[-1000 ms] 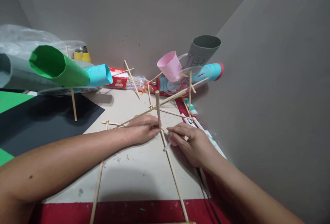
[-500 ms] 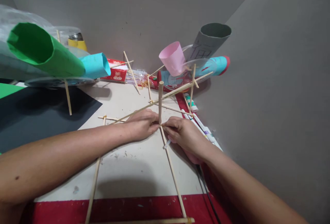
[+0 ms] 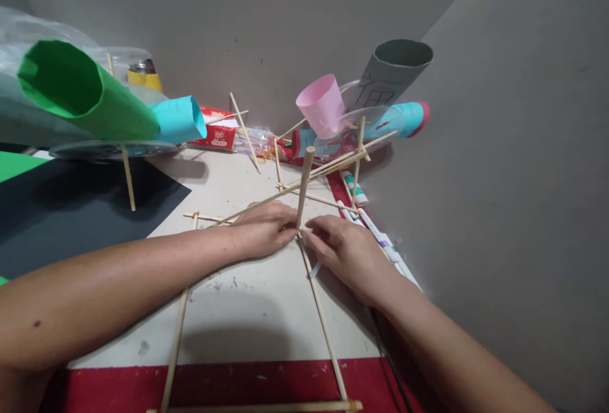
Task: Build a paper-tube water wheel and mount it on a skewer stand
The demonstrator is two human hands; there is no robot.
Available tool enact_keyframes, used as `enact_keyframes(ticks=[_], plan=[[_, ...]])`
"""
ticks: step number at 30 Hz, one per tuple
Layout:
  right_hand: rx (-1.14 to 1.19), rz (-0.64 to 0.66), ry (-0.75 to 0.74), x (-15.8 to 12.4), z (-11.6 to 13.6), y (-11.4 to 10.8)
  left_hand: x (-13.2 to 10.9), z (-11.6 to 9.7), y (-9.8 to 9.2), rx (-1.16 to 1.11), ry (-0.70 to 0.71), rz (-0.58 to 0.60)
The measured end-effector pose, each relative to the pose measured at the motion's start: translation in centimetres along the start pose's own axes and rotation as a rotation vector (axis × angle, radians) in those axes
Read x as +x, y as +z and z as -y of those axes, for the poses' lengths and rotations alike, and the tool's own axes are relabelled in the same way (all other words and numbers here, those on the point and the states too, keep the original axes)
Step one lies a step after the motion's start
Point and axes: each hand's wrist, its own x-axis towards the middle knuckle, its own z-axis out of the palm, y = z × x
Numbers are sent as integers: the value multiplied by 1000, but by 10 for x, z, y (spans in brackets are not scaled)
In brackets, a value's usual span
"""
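Note:
My left hand [image 3: 273,229] is closed at a joint of thin wooden sticks, its fingertips pinching the foot of an upright wooden stick [image 3: 305,188]. This stick leans slightly right. Just right of the joint, my right hand [image 3: 345,251] has its fingers bent, with a small gap between thumb and forefinger and nothing visible in them. From the joint a long wooden stick [image 3: 326,327] runs toward me and meets a crosswise stick [image 3: 266,407] at a yellowish binding [image 3: 352,405]. Another stick [image 3: 175,349] of this frame passes under my left forearm. The joint's binding is mostly hidden by fingers.
Behind stands a stick model with a pink paper cup [image 3: 322,105], a grey paper tube [image 3: 397,73] and a blue roll [image 3: 404,120]. At left are a green paper tube [image 3: 90,96] and black paper [image 3: 95,210]. White markers [image 3: 390,248] lie along the right wall.
My right fingertips have loosened and drawn slightly away from the joint. The upright stick has tilted to the right. My left hand stays at the joint.

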Motion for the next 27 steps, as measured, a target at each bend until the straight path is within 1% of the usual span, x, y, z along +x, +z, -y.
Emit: enact_keyframes(ticks=[2,4,7,11,15,18,22,25,27], plan=[[-175,7,-18,-7,7,-2,0,0,0,-2,18,5],[-318,67,-42,-11,13,-3,0,-1,-1,-10,23,5],[-409,136,-37,-10,20,-1,0,-1,-3,-29,28,18],[-351,145,0,-4,21,2,0,1,-3,-75,36,63],[-287,96,24,-2,18,5,1,3,-1,-114,51,65],[-221,51,32,-3,16,6,1,1,-2,-113,44,48],[-179,35,29,-4,16,5,0,-5,-7,-62,-17,-7],[-143,-25,12,-5,16,3,0,-7,-11,-52,-24,-33],[-117,-67,-2,-5,16,1,1,-8,-12,-60,-17,-29]])
